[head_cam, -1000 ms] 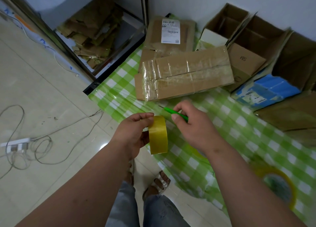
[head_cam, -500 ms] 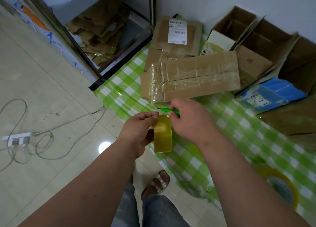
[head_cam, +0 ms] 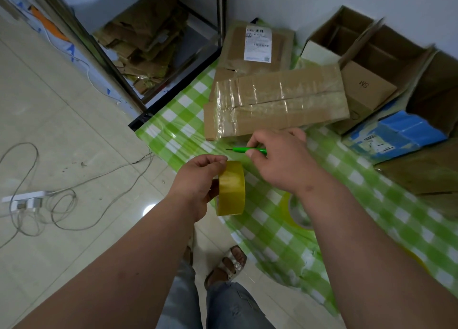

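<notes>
My left grip [head_cam: 198, 182] was closed on the round roll of yellowish transparent packing tape [head_cam: 231, 188]. The roll stood on its edge in the air, just above the near left edge of the desk [head_cam: 347, 204] with the green and white checked cloth, and did not touch it. My right grip [head_cam: 280, 160] pinched a thin green plastic tool with a dark pointed tip [head_cam: 247, 150]. It was a pen or a small cutter, I could not tell which, and its tip was near my left thumb. I judged that if I pushed the tip under the tape end and it slipped on the smooth surface, it could prick that thumb. The roll also hung partly over the floor. With a loose hold it would fall there, away from the flat taped cardboard box [head_cam: 280, 100].
</notes>
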A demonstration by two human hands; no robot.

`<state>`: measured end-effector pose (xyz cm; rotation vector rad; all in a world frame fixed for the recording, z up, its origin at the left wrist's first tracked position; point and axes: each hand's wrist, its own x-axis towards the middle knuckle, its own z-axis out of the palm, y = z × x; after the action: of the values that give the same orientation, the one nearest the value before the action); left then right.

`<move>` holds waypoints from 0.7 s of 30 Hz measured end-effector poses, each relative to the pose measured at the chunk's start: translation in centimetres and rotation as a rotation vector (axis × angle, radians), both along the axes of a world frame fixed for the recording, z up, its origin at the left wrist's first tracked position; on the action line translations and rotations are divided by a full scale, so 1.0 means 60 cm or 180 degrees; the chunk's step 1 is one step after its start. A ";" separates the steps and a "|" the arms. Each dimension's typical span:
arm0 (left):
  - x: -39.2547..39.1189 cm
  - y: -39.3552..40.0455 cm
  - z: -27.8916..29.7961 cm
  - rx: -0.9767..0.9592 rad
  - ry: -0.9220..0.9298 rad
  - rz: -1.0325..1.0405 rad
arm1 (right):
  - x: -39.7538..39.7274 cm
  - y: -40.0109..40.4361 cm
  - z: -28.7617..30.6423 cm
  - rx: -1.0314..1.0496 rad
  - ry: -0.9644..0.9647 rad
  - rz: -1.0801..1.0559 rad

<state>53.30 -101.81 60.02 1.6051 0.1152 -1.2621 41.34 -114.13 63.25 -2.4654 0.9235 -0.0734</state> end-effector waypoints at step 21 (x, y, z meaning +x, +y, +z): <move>0.012 -0.017 0.000 -0.0037 -0.0023 0.0026 | 0.026 0.023 -0.014 -0.0484 -0.0100 -0.0349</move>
<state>54.00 -102.85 60.03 1.5978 0.1096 -1.2485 42.90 -112.74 62.39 -2.5419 1.0748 -0.2272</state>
